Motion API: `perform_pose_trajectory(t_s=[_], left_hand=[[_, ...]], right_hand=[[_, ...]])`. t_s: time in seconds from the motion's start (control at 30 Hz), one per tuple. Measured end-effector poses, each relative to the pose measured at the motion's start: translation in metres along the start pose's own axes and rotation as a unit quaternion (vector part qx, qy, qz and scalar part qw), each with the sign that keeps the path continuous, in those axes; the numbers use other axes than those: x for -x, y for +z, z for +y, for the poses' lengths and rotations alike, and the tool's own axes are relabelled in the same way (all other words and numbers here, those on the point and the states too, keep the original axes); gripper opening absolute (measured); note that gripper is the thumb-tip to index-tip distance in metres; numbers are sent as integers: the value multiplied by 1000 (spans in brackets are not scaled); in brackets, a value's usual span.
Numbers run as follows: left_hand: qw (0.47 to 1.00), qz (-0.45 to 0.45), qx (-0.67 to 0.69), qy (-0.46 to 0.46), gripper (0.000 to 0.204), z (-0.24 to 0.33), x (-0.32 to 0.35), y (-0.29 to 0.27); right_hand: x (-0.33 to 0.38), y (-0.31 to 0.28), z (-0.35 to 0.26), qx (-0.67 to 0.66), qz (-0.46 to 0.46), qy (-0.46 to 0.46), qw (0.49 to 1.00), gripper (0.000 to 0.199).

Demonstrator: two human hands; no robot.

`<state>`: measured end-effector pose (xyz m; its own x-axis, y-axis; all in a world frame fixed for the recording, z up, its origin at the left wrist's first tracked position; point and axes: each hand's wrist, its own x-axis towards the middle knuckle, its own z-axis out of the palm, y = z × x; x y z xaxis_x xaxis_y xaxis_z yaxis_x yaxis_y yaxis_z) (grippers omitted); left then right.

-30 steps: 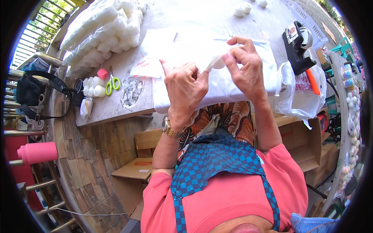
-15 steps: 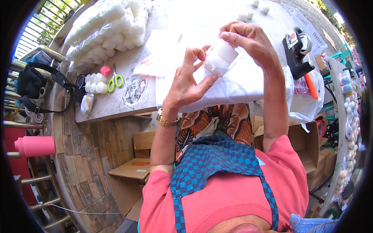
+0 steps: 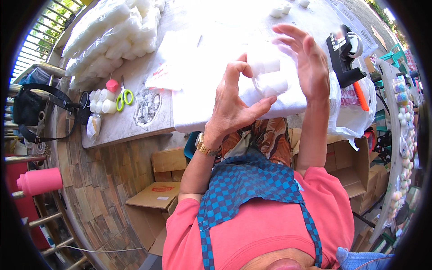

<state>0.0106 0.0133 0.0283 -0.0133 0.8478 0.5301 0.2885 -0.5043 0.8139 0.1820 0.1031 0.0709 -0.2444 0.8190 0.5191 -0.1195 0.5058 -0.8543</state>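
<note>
Cylinders [image 3: 273,84], two, white, grasped by left hand [image 3: 231,98]; right hand [image 3: 311,65] released and spread.

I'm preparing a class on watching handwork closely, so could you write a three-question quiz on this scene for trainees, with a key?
1. Which hand holds the white cylinders?
2. True or false: the right hand is open.
3. Which tool lies on the table, to the left of both hands?
a) a hammer
b) a pair of scissors
c) a paintbrush

Key:
1. The left hand
2. True
3. b
</note>
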Motion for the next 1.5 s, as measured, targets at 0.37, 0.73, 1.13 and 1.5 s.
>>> perform_pose_trajectory(t_s=[0.37, 0.73, 1.13, 1.5], left_hand=[[999, 4, -25, 35, 64, 0, 5, 5], [995, 27, -49, 80, 65, 2, 3, 2], [994, 36, -39, 94, 67, 0, 5, 1], [991, 83, -4, 104, 67, -5, 14, -1]], right_hand=[[62, 18, -27, 245, 27, -111, 963, 43], [56, 10, -33, 326, -48, -175, 928, 49], [54, 12, -17, 273, -73, -176, 943, 58], [64, 24, -11, 127, -7, -106, 986, 79]])
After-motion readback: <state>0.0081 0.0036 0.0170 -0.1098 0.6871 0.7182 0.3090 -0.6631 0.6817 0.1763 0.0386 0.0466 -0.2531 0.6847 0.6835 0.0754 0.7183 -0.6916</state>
